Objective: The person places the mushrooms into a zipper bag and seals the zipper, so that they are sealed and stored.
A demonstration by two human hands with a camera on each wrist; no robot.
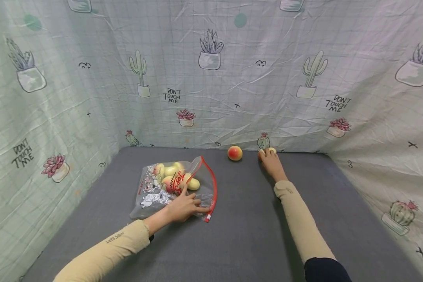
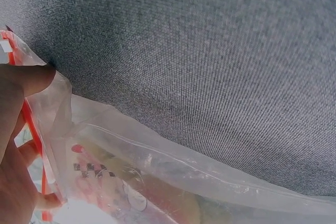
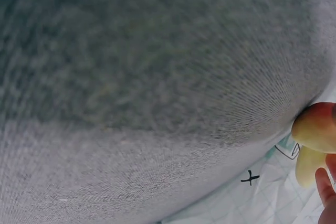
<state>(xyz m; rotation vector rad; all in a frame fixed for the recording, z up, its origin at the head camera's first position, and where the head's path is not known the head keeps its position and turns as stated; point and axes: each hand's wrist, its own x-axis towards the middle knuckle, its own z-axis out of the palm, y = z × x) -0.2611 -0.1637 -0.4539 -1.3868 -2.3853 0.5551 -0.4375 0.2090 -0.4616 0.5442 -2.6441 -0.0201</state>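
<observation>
A clear zip bag (image 1: 151, 201) with a red slider edge and printed cartoon figures lies on the left of the table, with several yellow and red-yellow fruits (image 1: 194, 184) in it. My left hand (image 1: 183, 205) holds the bag by its mouth, fingers spread; in the left wrist view the thumb (image 2: 39, 78) is on one side of the red edge and other fingers show beyond it. At the far edge my right hand (image 1: 270, 162) grips a red-and-yellow mango (image 3: 316, 127), partly hidden. A yellow fruit (image 3: 310, 166) is close beside it. Another red-and-yellow mango (image 1: 235, 153) lies further left.
A dark grey cloth covers the table (image 1: 243, 235). A pale curtain (image 1: 176, 47) printed with cacti hangs behind and along both sides, meeting the table's far edge right behind the mangoes.
</observation>
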